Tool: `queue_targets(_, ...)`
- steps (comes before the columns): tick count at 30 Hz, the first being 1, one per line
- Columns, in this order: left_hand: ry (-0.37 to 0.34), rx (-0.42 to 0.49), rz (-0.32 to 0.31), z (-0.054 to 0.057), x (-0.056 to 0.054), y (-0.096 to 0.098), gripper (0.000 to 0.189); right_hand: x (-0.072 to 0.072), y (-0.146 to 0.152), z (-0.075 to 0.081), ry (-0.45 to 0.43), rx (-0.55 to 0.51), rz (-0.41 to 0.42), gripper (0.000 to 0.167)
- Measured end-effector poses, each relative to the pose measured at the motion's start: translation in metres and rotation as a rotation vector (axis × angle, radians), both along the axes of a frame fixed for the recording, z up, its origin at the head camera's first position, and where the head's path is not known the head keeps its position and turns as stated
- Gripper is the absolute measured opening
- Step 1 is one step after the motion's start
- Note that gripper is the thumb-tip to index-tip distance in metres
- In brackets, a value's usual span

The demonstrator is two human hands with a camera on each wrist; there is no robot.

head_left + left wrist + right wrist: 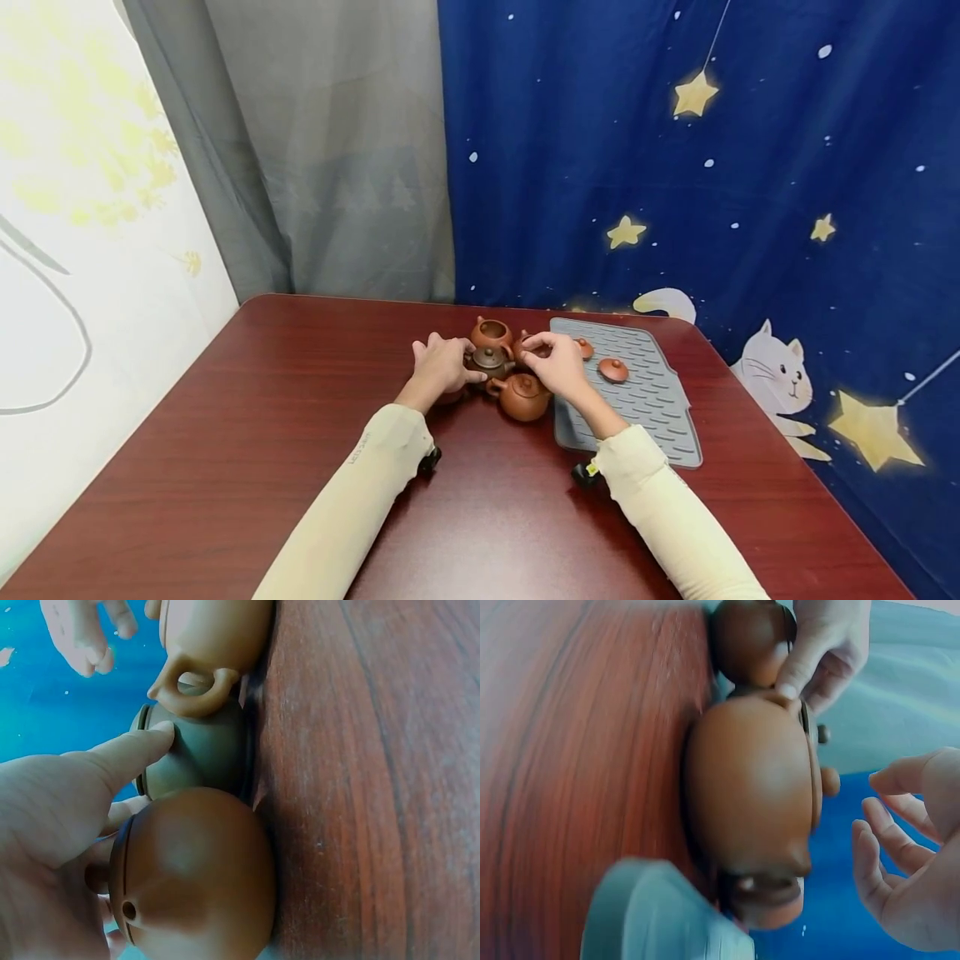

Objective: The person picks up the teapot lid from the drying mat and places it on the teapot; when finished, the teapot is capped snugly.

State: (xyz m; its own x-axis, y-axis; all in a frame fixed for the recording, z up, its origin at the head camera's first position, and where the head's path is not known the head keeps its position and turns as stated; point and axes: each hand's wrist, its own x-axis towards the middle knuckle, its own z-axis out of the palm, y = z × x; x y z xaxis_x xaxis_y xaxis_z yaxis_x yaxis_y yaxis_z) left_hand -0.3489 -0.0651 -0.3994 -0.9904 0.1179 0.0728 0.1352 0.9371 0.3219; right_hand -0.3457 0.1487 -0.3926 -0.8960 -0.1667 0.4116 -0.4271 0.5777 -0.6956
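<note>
My left hand (441,367) has its thumb and fingers about a small dark brown teapot (489,360) with its lid on. In the left wrist view, the thumb presses the side of this pot. Below that hand sits a brown teapot (199,862), mostly hidden from the head view. My right hand (558,362) hovers over the group with loosely bent fingers, nothing between them in the right wrist view. Nearest under it stands a lidded orange-brown teapot (523,398). Behind are a lidless teapot (492,332) and another reddish pot (519,343), partly covered by the right hand.
A grey ridged mat (637,425) lies to the right of the teapots. On it rest a reddish lid (613,370) and a second lid (585,348), partly hidden by the right hand. The dark red table (300,417) ends at grey and blue curtains.
</note>
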Motion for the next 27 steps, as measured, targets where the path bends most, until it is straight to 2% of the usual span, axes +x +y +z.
queue_targets(7,-0.032,-0.075,-0.029,0.002,-0.004,0.001,0.058,0.002,0.026,0.003,-0.049,0.019,-0.058,0.011)
queue_targets(12,0.03,-0.074,-0.044,0.012,-0.007,0.007,0.068,0.001,0.047,0.01,-0.007,0.026,-0.122,0.013)
queue_targets(17,0.018,-0.098,-0.042,0.016,0.0,0.01,0.074,0.008,0.064,-0.002,-0.043,0.039,-0.138,0.015)
queue_targets(21,0.023,-0.039,-0.068,0.018,0.002,0.017,0.073,0.009,0.076,-0.012,-0.062,0.039,-0.187,0.016)
queue_targets(27,0.025,0.051,-0.096,0.021,-0.004,0.032,0.066,0.01,0.086,-0.011,-0.113,0.04,-0.273,0.02)
